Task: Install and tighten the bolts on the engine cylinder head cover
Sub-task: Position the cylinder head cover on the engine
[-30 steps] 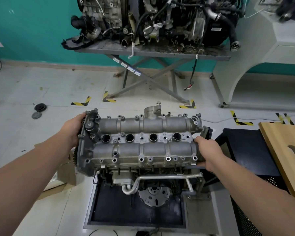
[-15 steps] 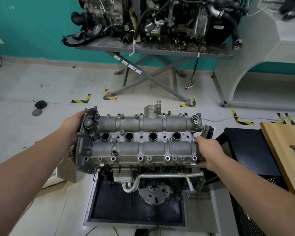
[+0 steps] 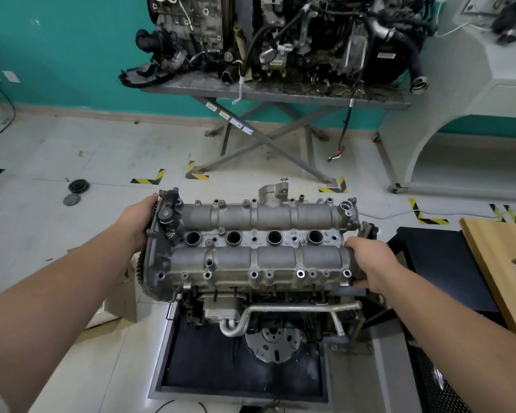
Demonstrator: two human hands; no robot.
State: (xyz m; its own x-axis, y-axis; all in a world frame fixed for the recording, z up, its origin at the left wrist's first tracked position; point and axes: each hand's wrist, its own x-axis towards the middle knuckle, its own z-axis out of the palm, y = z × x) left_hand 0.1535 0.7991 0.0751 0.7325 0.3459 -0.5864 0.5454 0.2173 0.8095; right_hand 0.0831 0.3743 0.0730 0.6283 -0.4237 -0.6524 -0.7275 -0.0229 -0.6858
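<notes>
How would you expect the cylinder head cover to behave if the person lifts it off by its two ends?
The cylinder head cover looks like thick cast metal, so probably rigid and fairly heavy for its size. It is long, and the left hand and right hand grip opposite ends, so a one-handed lift would likely tip it. Its rough, ribbed surface should give decent grip.

Cylinder head cover (image 3: pixel 251 248) atop the engine (image 3: pixel 268 320), which stands in a floor tray (image 3: pixel 167 368). Left hand (image 3: pixel 139 223) at the cover's left end, right hand (image 3: pixel 373 263) at its right end. Behind, a second engine (image 3: pixel 280 40) on a cross-legged counter (image 3: pixel 379 98). Two discs (image 3: pixel 75 192) on the floor, far left. Wooden board (image 3: pixel 501 269) at right.
</notes>
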